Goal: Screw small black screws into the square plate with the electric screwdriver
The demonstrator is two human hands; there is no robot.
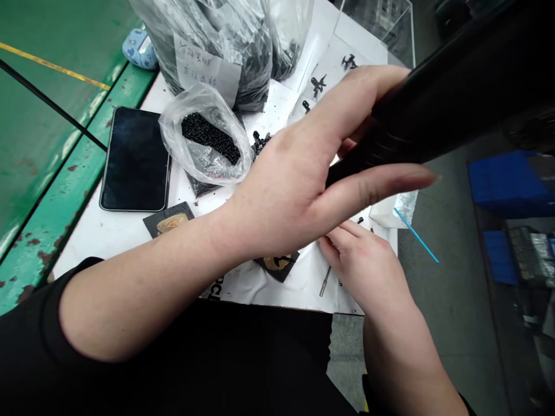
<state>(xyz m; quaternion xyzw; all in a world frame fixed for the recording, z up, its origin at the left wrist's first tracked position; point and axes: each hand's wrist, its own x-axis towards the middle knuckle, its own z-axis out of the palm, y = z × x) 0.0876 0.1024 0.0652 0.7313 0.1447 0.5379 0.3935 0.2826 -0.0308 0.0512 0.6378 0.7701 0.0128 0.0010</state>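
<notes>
An opened clear bag (171, 115) stands on the white counter (93, 240), its mouth loosely folded outward, with many small black pieces (212, 138) inside. Behind it, a large plastic bag (255, 49) is full of dark parts and bears a handwritten label (208, 69); a smaller bag (290, 37) just beside it also holds dark contents. A transparent box (413, 32) sits at the far edge, cut off by the frame.

The left hand (284, 185) has its grip closed around a thick black cylindrical tool (416, 110), thumb stretched along its near side, fingers mostly hidden behind it. The tool slants across the counter's right side, above the right hand (368, 260). That hand is low by the counter edge, fingers bent; their tips are covered, so I cannot tell whether its grip pinches anything. A slim metal bit (324, 283) lies near it.
</notes>
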